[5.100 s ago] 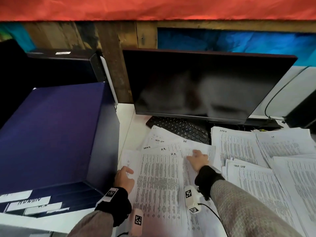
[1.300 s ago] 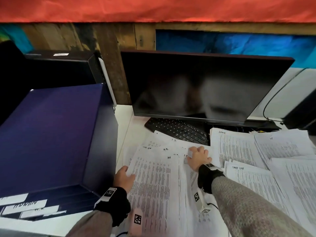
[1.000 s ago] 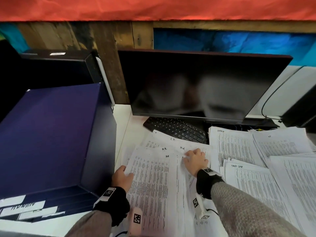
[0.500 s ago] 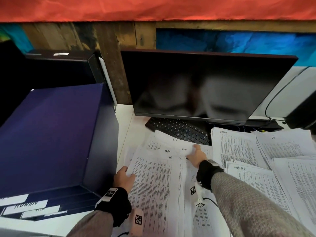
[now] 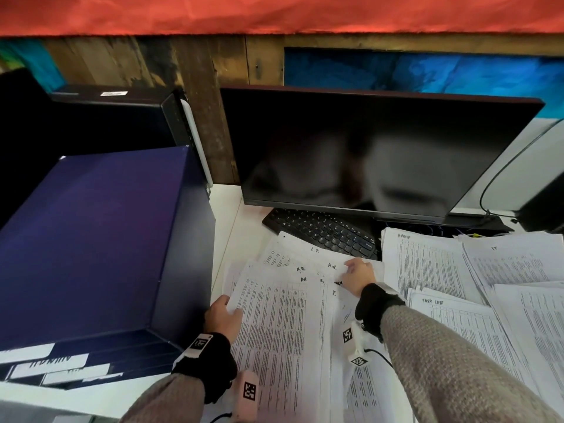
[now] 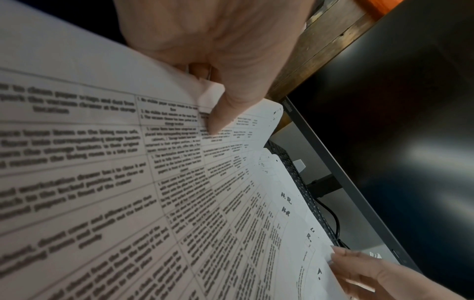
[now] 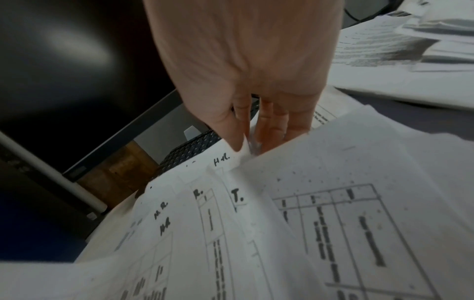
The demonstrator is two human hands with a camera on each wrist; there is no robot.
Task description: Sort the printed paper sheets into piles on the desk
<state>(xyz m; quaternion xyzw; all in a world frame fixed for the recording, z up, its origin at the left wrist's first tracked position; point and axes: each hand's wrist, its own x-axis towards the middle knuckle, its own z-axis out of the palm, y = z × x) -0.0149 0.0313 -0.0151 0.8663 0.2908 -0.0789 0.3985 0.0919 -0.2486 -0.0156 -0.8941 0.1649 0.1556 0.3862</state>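
Since half a second ago my right hand has gone from a pointing reach to pinching the far corner of the H.R. sheet. Left hand still clamps the fanned stack's near-left edge. Stack's long axis runs near-to-far on the surface; sorted piles lie right, so right hand's closer.

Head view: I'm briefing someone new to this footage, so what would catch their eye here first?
Printed sheets sprawl over the near desk, fanned in front of the person, with further piles to the right. The left hand pinches the fan's left edge while the right hand pinches a sheet at its far end. Behind stand a dark monitor over a black keyboard, and a big dark blue box at the left.
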